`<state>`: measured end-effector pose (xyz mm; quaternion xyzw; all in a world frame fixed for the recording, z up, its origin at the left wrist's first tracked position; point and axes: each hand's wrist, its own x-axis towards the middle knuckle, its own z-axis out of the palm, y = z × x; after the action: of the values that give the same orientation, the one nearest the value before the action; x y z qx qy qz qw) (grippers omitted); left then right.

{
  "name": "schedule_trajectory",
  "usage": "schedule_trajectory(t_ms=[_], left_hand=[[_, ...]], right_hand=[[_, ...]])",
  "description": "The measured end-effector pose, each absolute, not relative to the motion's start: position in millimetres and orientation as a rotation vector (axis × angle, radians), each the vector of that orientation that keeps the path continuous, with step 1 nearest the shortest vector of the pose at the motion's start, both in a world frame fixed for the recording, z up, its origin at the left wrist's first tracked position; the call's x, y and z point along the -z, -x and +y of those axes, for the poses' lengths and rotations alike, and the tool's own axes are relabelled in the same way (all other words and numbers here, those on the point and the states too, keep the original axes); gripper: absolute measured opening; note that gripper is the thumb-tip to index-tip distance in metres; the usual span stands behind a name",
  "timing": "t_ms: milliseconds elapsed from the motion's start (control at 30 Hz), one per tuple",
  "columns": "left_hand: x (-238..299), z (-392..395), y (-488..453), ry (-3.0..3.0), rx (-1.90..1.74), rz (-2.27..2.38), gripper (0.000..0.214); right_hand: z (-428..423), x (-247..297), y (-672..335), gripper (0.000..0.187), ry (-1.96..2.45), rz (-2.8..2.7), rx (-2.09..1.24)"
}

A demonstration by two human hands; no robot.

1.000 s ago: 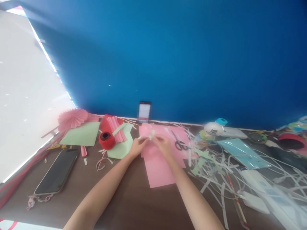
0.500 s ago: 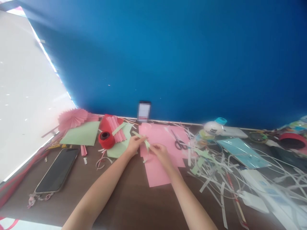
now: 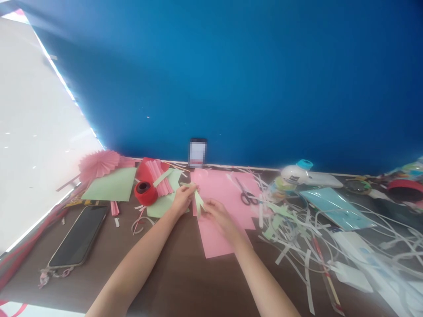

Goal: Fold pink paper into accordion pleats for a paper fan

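Note:
A narrow light-green paper strip (image 3: 199, 203) is held between my two hands, over the left edge of a pink paper sheet (image 3: 220, 240). My left hand (image 3: 184, 197) pinches its upper end. Lower down and to the right, my right hand (image 3: 216, 212) has its fingers closed on the strip's other part, which looks bent there. Black-handled scissors (image 3: 247, 198) lie on the pink sheet, right of my hands. Left of my left hand are a red ribbon roll (image 3: 146, 193), a pleated pink paper (image 3: 160, 178) and a green sheet (image 3: 158, 209).
A phone (image 3: 79, 237) lies at the left, near a pink paper fan (image 3: 99, 163). Tangled paper strips (image 3: 291, 229) spread over the right side, with a white glue bottle (image 3: 294, 174) and a blue plastic packet (image 3: 335, 209). A small screen (image 3: 198, 152) leans against the blue wall (image 3: 247, 88).
My right hand has moved slightly down and left. The green strip now hangs more steeply between my hands. My left hand has shifted a little left.

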<state>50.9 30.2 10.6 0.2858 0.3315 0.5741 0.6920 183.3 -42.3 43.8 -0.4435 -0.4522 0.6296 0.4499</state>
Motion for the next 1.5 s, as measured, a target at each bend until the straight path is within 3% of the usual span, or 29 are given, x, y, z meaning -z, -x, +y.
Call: schedule_trajectory(t_ms=[333, 533, 900, 1100, 1300, 1500], left_hand=[[-12.5, 31.5, -49.8, -0.698, -1.339, 0.825, 0.024], [-11.9, 31.9, -50.3, -0.704, -1.364, 0.881, 0.026], [-9.4, 31.3, -51.0, -0.807, -1.459, 0.893, 0.027], [-6.4, 31.2, -51.5, -0.903, -1.499, 0.906, 0.023], [-7.4, 31.1, -52.1, -0.929, -1.492, 0.934, 0.028], [-7.0, 32.7, -51.8, -0.828, -1.399, 0.866, 0.026]], right_hand=[[-39.9, -38.0, -197.8, 0.03, 1.218, -1.056, -1.355], [-42.7, -41.1, -194.9, 0.033, 1.176, -1.043, -1.511], [-46.7, -47.0, -185.8, 0.028, 1.301, -1.13, -1.337], [-45.0, -45.1, -183.9, 0.031, 1.228, -1.048, -1.454], [-44.3, -37.8, -185.8, 0.028, 1.324, -1.131, -1.179], [-40.3, -31.5, -195.8, 0.03, 1.325, -1.087, -1.139]])
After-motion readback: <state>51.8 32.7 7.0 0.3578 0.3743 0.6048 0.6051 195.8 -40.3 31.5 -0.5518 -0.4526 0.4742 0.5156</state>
